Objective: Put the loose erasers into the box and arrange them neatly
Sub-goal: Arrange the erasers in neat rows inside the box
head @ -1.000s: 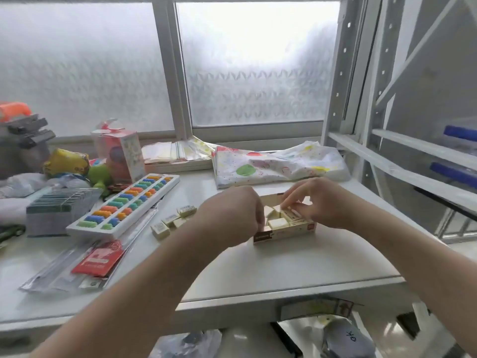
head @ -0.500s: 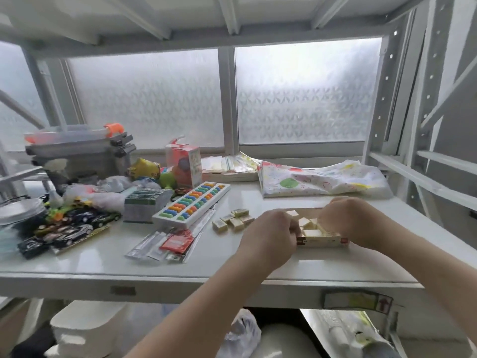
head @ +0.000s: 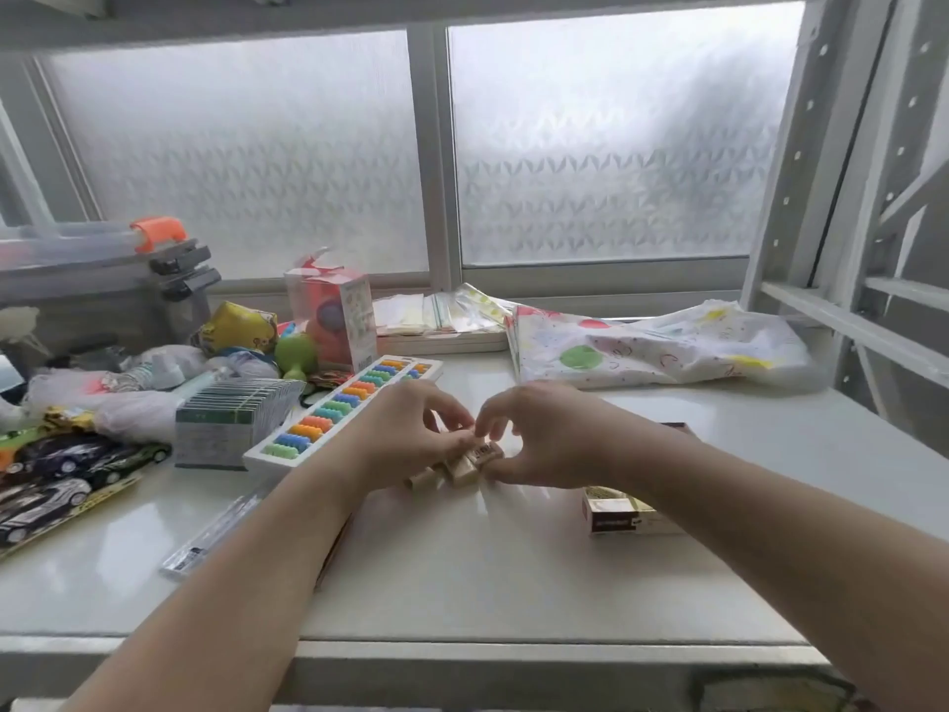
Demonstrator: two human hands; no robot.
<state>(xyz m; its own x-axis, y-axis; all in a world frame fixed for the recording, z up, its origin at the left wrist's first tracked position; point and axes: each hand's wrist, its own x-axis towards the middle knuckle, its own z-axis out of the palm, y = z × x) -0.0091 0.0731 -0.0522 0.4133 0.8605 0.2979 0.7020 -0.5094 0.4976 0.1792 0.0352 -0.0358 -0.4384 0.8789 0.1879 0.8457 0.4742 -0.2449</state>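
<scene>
Several small cream erasers (head: pixel 463 467) lie in a loose cluster on the white shelf, left of the box. My left hand (head: pixel 411 429) and my right hand (head: pixel 544 436) meet over them, fingers curled and pinching erasers at the top of the cluster. The eraser box (head: pixel 613 516), cream with a dark label on its front, sits to the right; my right forearm crosses over it and hides most of its inside.
A white abacus tray (head: pixel 334 421) with coloured beads lies just left of my hands. A flat clear packet (head: pixel 215 531), a grey card stack (head: pixel 226 423) and toy-car packs (head: pixel 61 480) fill the left. A patterned cloth bag (head: pixel 657 352) lies behind. A shelf upright (head: pixel 801 172) stands at right.
Both hands have left the box and moved left to the loose erasers beside the abacus. The camera view has shifted, so the box now sits under my right forearm.
</scene>
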